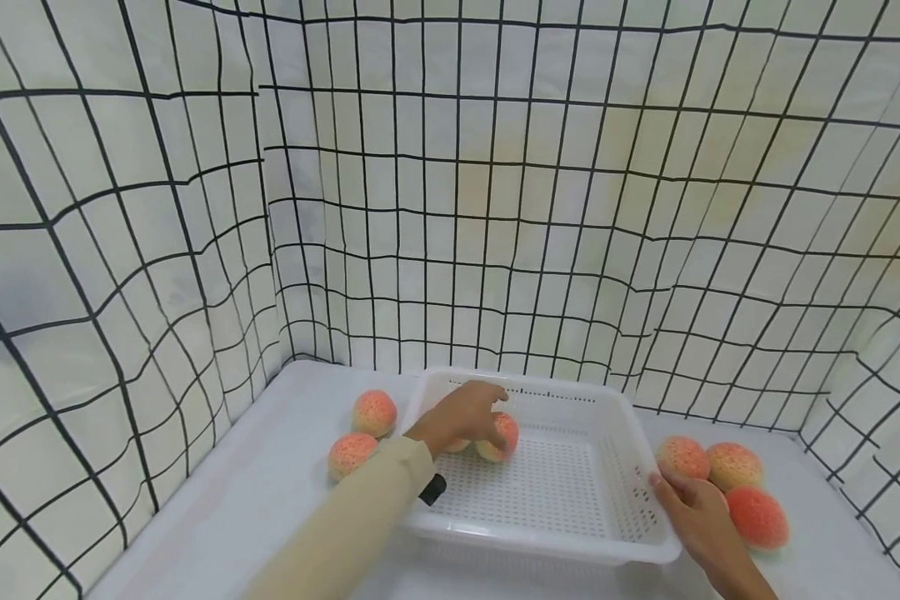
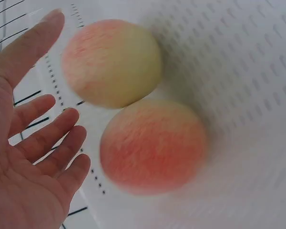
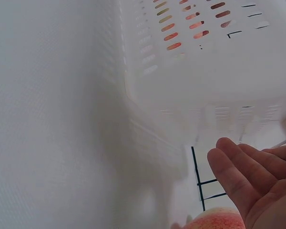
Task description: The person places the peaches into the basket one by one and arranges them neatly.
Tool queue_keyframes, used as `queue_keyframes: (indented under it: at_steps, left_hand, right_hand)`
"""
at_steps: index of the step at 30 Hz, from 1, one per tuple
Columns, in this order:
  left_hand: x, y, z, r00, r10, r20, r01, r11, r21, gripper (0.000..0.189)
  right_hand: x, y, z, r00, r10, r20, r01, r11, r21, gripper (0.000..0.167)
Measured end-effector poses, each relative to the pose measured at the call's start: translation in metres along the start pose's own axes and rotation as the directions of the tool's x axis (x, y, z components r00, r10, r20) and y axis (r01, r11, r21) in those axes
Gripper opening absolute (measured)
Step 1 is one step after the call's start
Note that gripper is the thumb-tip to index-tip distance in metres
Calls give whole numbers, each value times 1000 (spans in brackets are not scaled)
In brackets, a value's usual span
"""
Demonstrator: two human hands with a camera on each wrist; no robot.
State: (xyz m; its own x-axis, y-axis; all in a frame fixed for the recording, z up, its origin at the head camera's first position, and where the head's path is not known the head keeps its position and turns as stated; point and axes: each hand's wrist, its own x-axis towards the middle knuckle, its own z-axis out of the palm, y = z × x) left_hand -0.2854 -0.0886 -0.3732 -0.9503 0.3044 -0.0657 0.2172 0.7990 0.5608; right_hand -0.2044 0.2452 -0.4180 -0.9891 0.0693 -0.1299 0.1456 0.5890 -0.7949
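Peaches [image 1: 504,437], two of them, lie in the left part of the white basket [image 1: 547,492] on the bench [image 1: 270,492]; they look to touch each other. They are nearly round, so no clear long axis is seen. The left hand [image 1: 461,417] is the nearer one: its fingers [image 2: 61,124] are loosely spread and hold nothing, and the peaches lie just beside their tips. The right hand [image 1: 697,512], at the basket's right side, has its fingers straight; whether they touch it, I cannot tell.
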Motion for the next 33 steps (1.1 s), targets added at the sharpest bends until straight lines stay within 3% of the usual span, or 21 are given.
queue_keyframes:
  at_steps: [6,10,14,20,26,33]
  left_hand:
    - [-12,-6,-35,1000,-6,-27,5,1000,-25,78]
    - [-26,-16,-59,997,-37,-74,30,994,-102,79]
    - [-43,-35,-83,991,-62,-121,41,984,-171,79]
    - [-71,-75,-108,984,-99,-148,69,978,-195,81]
    - [-86,-113,-110,979,-149,-142,115,969,-221,82]
    - [-110,-142,-78,962,-242,-128,210,952,-222,82]
  right_hand:
    - [-1,3,-3,1000,-26,-13,25,999,-25,65]
    - [0,3,-4,1000,-15,-4,14,999,-31,67]
    - [0,1,-2,1000,1,6,-1,1000,-28,70]
    - [0,0,-3,1000,21,14,-21,999,-38,70]
    - [1,-1,-6,1000,20,6,-20,999,-48,70]
    - [0,0,-4,1000,10,18,-9,999,-39,69]
